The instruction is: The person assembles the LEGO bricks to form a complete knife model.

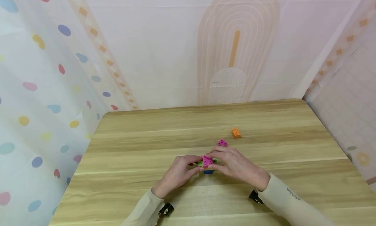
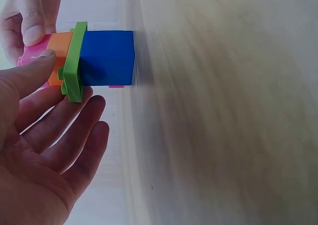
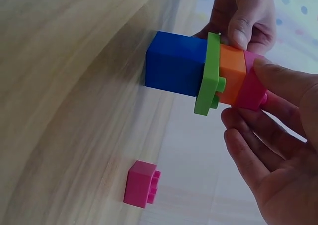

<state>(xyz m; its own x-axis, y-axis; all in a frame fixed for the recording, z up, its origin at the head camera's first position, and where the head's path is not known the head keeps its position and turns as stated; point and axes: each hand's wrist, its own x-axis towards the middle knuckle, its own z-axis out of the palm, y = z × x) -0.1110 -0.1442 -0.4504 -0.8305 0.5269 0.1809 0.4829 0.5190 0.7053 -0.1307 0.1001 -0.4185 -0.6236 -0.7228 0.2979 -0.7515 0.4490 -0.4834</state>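
Note:
A stack of toy building bricks stands upright on the wooden table, between both hands. Its base is a blue brick (image 3: pixel 174 63), topped by a flat green plate (image 3: pixel 207 81) that sticks out at the sides. Above the plate come an orange brick (image 3: pixel 231 66) and, uppermost, a pink brick (image 1: pixel 207 161) with its studs up. My left hand (image 1: pixel 180 171) pinches the orange brick from the left, thumb on its near face. From the other side, my right hand (image 1: pixel 232 161) grips the pink brick between thumb and fingers, its lower fingers spread loosely.
Just beyond my right hand lies a loose pink brick (image 1: pixel 222 143), partly covered by it in the head view. Farther back sits a loose orange brick (image 1: pixel 236 133). Patterned curtains (image 1: pixel 164 56) hang behind the wooden table (image 1: pixel 141 134) and along its sides.

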